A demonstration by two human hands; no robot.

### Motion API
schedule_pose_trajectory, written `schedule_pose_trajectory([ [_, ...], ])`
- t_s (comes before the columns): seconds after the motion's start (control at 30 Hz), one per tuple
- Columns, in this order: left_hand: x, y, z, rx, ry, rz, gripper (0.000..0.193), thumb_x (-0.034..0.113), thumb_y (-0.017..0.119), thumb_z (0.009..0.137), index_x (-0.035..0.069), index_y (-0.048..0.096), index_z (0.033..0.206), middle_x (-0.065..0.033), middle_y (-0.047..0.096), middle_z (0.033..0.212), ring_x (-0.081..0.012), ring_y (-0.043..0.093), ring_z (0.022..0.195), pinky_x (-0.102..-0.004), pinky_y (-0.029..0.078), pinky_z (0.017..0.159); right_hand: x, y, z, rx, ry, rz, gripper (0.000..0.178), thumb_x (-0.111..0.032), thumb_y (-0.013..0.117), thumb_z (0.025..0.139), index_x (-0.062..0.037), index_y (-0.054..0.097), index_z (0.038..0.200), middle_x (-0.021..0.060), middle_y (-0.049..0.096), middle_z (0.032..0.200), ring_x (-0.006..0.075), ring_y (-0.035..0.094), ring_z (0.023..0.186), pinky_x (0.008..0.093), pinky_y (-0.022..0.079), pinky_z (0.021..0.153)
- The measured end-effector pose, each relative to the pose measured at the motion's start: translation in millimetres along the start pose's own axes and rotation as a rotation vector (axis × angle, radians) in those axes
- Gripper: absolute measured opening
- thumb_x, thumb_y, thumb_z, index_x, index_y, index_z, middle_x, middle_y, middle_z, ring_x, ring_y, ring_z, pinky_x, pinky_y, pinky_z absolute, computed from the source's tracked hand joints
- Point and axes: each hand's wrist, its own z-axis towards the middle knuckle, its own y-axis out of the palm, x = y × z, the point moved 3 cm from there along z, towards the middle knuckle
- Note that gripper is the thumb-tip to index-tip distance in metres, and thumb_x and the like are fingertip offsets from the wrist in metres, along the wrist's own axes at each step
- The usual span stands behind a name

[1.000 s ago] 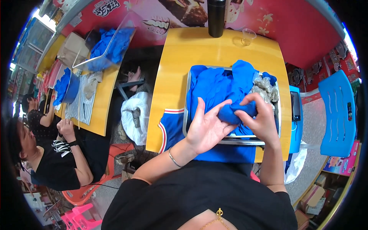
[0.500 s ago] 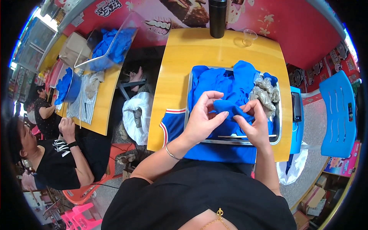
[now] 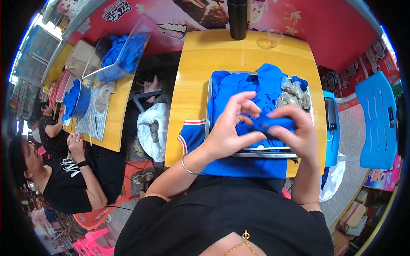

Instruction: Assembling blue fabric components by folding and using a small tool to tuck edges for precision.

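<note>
A small blue cloth piece (image 3: 279, 123), blurred by motion, is between my two hands above a metal-rimmed tray (image 3: 256, 154). My right hand (image 3: 304, 130) pinches it between thumb and forefinger. My left hand (image 3: 230, 130) is open beside it, fingers curled but apart, thumb reaching toward the cloth; whether they touch I cannot tell. Under my hands, blue cloth pieces (image 3: 232, 91) fill most of the tray. Crumpled grey-brown pieces (image 3: 294, 94), thin and shiny, lie in its far right corner.
Blue fabric with red-and-white trim (image 3: 193, 134) lies left of the tray. A black tumbler (image 3: 238, 21) and a clear plastic cup (image 3: 274, 37) stand at the table's far edge. A blue chair (image 3: 376, 121) is at right. Two people sit by another table (image 3: 113, 132) at left.
My hands have drawn apart; my left fingers have come off the blue cloth piece. My right hand has moved right and turned with it. The view has shifted slightly.
</note>
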Motion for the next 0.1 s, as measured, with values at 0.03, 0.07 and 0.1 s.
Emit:
schedule_pose_trajectory([
  [0.03,-7.7,-2.2,-0.4,0.038,-0.018,-0.226,0.077,0.029,0.071,0.078,0.005,0.025,0.135,-0.0122,0.047,0.118,-0.0200,0.046,0.111,-0.0316,0.039,0.090,-6.2,-12.0,-0.2,0.021,-0.102,0.252,0.023,-0.012,0.069,0.073,-0.0081,0.059,0.094,0.0078,0.063,0.074,0.0187,0.061,0.062,0.0284,0.048,0.057],
  [0.07,-13.2,0.6,0.4,0.059,-0.132,-0.518,0.079,0.042,0.064,0.080,0.006,0.022,0.137,-0.0138,0.044,0.124,-0.0222,0.043,0.116,-0.0343,0.037,0.095,-10.7,-14.5,-3.3,-0.109,-0.103,0.874,0.021,-0.010,0.068,0.073,-0.0077,0.057,0.091,0.0072,0.061,0.071,0.0181,0.059,0.061,0.0267,0.047,0.057],
  [0.1,-17.6,4.9,0.8,0.083,-0.244,-0.806,0.084,0.054,0.057,0.081,0.006,0.020,0.139,-0.0154,0.041,0.131,-0.0244,0.040,0.121,-0.0371,0.034,0.100,-14.9,-16.6,-7.0,-0.246,-0.099,1.497,0.019,-0.007,0.066,0.073,-0.0072,0.056,0.089,0.0067,0.060,0.069,0.0176,0.058,0.059,0.0250,0.046,0.056],
])
